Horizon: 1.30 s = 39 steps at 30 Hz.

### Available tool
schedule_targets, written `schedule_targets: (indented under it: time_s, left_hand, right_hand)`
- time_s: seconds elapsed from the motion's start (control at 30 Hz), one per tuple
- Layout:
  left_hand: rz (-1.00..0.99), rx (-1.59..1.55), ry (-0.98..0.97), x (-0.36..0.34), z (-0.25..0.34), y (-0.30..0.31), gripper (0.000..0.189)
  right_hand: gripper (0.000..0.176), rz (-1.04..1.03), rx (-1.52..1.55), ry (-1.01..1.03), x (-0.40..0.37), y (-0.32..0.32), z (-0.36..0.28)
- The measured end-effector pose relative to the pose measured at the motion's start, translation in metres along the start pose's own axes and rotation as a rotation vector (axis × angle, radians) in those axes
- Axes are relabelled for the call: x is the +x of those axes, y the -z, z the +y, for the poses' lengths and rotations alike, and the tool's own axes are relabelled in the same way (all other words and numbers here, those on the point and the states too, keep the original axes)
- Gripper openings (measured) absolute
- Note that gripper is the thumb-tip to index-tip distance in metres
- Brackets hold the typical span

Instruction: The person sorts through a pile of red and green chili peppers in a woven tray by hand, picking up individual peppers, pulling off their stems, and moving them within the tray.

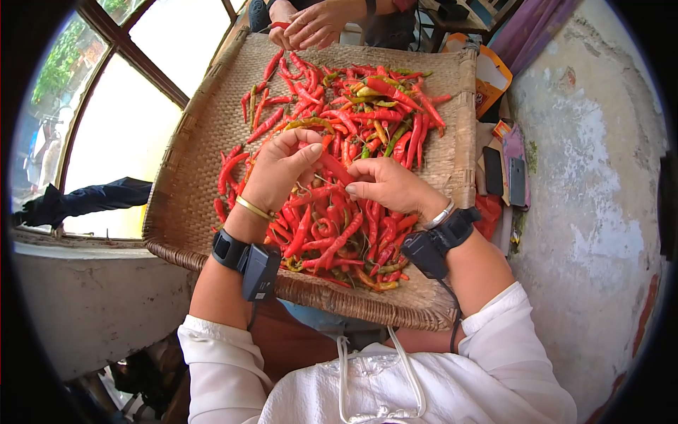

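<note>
A red chili pepper (335, 168) stretches between my two hands above the heap of chilies (328, 233). At its upper end, the fingers of my left hand (284, 168) are pinched closed on it. My right hand (393, 185) has thumb and forefinger closed on the other end. Mostly red chilies, with some green and yellowish ones, lie under and around both hands in a woven basket tray (180, 205). Parts of the held chili are hidden behind my fingers.
Across the tray, another person's hands (314, 22) hold a red chili. A window (120, 92) is on the left, a worn plaster wall (586, 184) on the right. Two phones (493, 171) and an orange-edged box (492, 79) sit beside the tray's right rim.
</note>
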<state>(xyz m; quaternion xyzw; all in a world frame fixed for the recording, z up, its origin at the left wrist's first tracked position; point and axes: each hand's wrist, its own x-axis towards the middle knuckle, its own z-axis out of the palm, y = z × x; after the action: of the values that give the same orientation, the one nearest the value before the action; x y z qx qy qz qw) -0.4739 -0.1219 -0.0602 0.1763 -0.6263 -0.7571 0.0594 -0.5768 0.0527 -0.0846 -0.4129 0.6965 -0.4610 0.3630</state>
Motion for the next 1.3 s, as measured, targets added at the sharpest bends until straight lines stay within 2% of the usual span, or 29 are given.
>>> schedule_targets:
  time_s: [0.07,0.13,0.17,0.23,0.27,0.3,0.37,0.4,0.43,0.5,0.53,0.63,0.7,0.73,0.83,1.0,1.13,1.27,1.3]
  left_hand:
    - [0.074,-0.109,0.004,0.000,-0.001,-0.008,0.013]
    - [0.090,-0.327,0.128,0.002,-0.008,-0.012,0.018]
    - [0.090,-0.327,0.130,0.002,-0.013,-0.012,0.018]
    - [-0.156,-0.019,0.217,0.001,-0.023,-0.012,0.021]
    - [-0.158,-0.019,0.220,0.002,-0.024,-0.012,0.021]
    - [-0.121,-0.011,0.173,0.003,-0.021,-0.012,0.019]
    - [-0.042,0.006,0.078,0.005,-0.012,-0.010,0.017]
    - [0.054,0.005,0.082,0.006,-0.002,-0.006,0.019]
    - [0.066,-0.052,0.046,0.015,-0.002,0.006,0.023]
    - [0.227,-0.368,-0.036,0.023,0.002,0.011,0.026]
    - [0.227,-0.367,-0.035,0.023,0.001,0.011,0.026]
    - [0.245,-0.243,0.032,0.022,-0.007,0.007,0.025]
    - [-0.074,0.426,0.020,0.016,-0.019,0.001,0.021]
    - [-0.121,0.709,-0.131,0.013,-0.023,-0.003,0.020]
    - [-0.181,1.013,-0.239,0.008,-0.029,-0.008,0.022]
    - [-0.231,1.045,-0.190,0.008,-0.032,-0.009,0.024]
    - [-0.279,1.096,-0.090,0.006,-0.026,-0.015,0.023]
    - [-0.264,1.068,-0.222,0.005,-0.032,-0.013,0.020]
    - [-0.294,0.866,-0.041,0.004,-0.027,-0.016,0.019]
  right_hand:
    - [0.017,-0.118,0.240,-0.136,-0.001,0.004,-0.009]
    - [0.017,-0.088,0.207,-0.130,0.000,0.005,-0.006]
    - [0.017,-0.059,0.174,-0.125,0.000,0.005,-0.004]
    - [0.018,-0.033,0.155,-0.084,0.001,0.002,-0.001]
    - [0.019,-0.008,0.136,-0.042,0.001,0.001,0.001]
    - [0.019,-0.008,0.138,-0.044,0.001,0.000,0.003]
    - [0.024,0.216,-0.017,0.003,0.002,-0.001,0.005]
    - [0.024,0.215,-0.016,0.003,0.002,-0.001,0.007]
    - [0.027,0.218,-0.114,-0.027,0.002,-0.001,0.008]
    - [0.030,0.220,-0.211,-0.057,0.002,-0.004,0.010]
    - [0.030,0.179,-0.279,-0.065,0.001,-0.007,0.011]
    - [0.030,0.122,-0.422,-0.060,-0.001,-0.015,0.004]
    - [0.028,0.086,-0.574,-0.116,-0.001,-0.018,0.001]
    - [0.028,0.087,-0.572,-0.117,-0.001,-0.020,0.003]
    - [0.025,0.097,-0.605,-0.096,-0.001,-0.025,0.009]
    - [0.018,0.101,-0.603,-0.043,-0.001,-0.029,0.021]
    - [0.017,0.136,-0.498,-0.107,0.001,-0.021,0.014]
    - [0.016,0.283,-0.148,-0.071,0.006,-0.009,0.014]
    - [0.015,0.318,-0.015,-0.043,0.006,-0.008,0.014]
